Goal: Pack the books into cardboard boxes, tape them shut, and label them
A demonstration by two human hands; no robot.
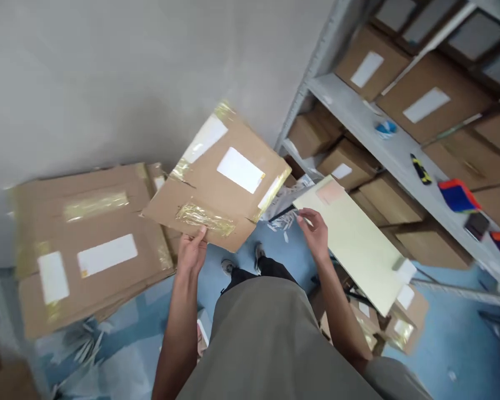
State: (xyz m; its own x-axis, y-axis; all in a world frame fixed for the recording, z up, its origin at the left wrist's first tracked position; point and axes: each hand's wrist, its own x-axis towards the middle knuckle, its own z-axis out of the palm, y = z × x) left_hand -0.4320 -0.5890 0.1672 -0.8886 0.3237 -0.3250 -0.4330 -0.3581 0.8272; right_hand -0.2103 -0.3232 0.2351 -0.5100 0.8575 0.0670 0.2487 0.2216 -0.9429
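Note:
My left hand (193, 251) grips the lower edge of a flattened cardboard box (208, 197), thumb on top. The box is held up at a slant and carries white labels and strips of shiny yellowish tape. Just left of it, a larger stack of flattened cardboard (104, 228) leans by the wall, also taped and labelled. My right hand (314, 230) is off the box, beside the left edge of a pale yellow board (354, 239). Its thumb and forefinger are pinched together; whatever may be between them is too small to make out.
Metal shelving (358, 116) with cardboard boxes runs along the right. On one shelf lie a roll of blue tape (386, 129), a yellow-black cutter (420, 169) and a phone (476, 226). Paper scraps (284, 219) fill a bag beyond my right hand. More cardboard (406, 322) lies under the board.

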